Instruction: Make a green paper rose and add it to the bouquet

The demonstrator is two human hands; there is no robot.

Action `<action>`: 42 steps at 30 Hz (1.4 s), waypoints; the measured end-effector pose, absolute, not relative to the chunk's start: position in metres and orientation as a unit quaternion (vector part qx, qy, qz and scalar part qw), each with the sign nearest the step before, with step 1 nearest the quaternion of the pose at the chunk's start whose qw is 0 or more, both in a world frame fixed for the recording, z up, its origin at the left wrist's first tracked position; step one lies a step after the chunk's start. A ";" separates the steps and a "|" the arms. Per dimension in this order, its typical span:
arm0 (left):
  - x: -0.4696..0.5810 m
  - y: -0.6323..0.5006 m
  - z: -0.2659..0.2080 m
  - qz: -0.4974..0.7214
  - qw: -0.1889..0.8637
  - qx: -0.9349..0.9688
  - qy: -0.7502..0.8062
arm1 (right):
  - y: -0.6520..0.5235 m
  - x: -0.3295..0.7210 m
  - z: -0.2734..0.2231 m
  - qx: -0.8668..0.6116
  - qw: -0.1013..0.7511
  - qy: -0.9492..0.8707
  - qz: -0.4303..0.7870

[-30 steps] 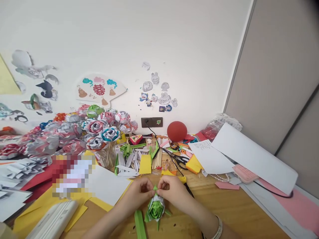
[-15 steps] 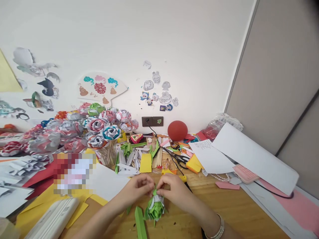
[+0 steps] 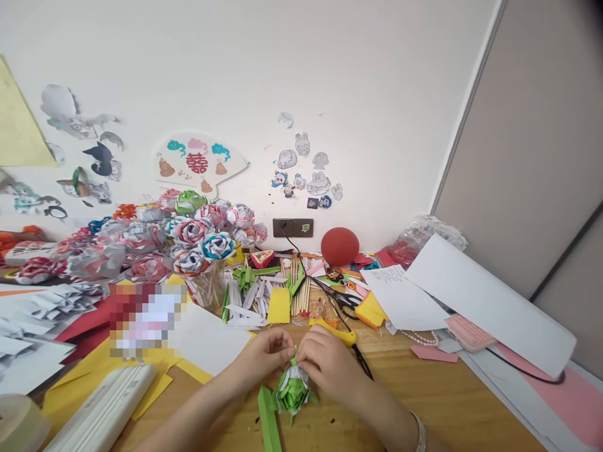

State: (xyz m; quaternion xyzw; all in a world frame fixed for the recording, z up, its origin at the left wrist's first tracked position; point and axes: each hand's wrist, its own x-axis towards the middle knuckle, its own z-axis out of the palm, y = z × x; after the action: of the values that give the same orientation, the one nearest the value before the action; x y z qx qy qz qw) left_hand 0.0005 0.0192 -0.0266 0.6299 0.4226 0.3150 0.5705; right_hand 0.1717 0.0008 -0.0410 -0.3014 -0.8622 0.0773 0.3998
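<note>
A green and white folded-paper flower (image 3: 294, 390) lies on the wooden table, its bloom toward me and its narrow stem end pointing away. My left hand (image 3: 267, 355) pinches at that stem end from the left. From the right, my right hand (image 3: 325, 356) has its fingers closed on the same end, close to the left fingertips. The exact bit of green paper between the fingers is mostly hidden. A folded green paper strip (image 3: 268, 419) lies just left of the bloom.
Behind my hands lie a yellow-handled tool (image 3: 346, 336), black scissors (image 3: 346, 303) and yellow paper (image 3: 279, 306). A cup of paper flowers (image 3: 207, 285) stands back left. A roll of tape (image 3: 21, 422) and a white case (image 3: 106, 408) are front left; white sheets (image 3: 400, 295) lie right.
The camera view has shifted slightly, bringing more of the tape roll into sight. My right hand has turned a little over the stem end, with the flower nearly in place.
</note>
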 end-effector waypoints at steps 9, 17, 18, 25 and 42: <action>-0.001 0.016 -0.027 0.415 0.473 0.683 0.370 | 0.011 0.174 -0.047 -0.431 0.584 -0.656 0.207; 0.012 0.004 -0.045 0.450 0.283 0.727 0.435 | 0.014 0.166 -0.055 -0.454 0.621 -0.522 0.369; 0.010 0.005 -0.048 0.460 0.250 0.736 0.430 | 0.012 0.166 -0.055 -0.454 0.617 -0.540 0.350; 0.001 0.009 -0.051 0.482 -0.007 0.818 0.313 | 0.006 0.171 -0.052 -0.449 0.606 -0.626 0.195; 0.008 0.005 -0.049 0.432 -0.032 0.836 0.337 | 0.001 0.162 -0.051 -0.470 0.559 -0.675 0.106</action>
State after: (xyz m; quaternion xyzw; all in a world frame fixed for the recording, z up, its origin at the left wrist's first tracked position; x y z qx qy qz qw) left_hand 0.0085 0.0052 -0.0489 0.8357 0.3369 0.4325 -0.0319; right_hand 0.1624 0.0011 -0.0506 -0.4703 -0.6748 0.1062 0.5587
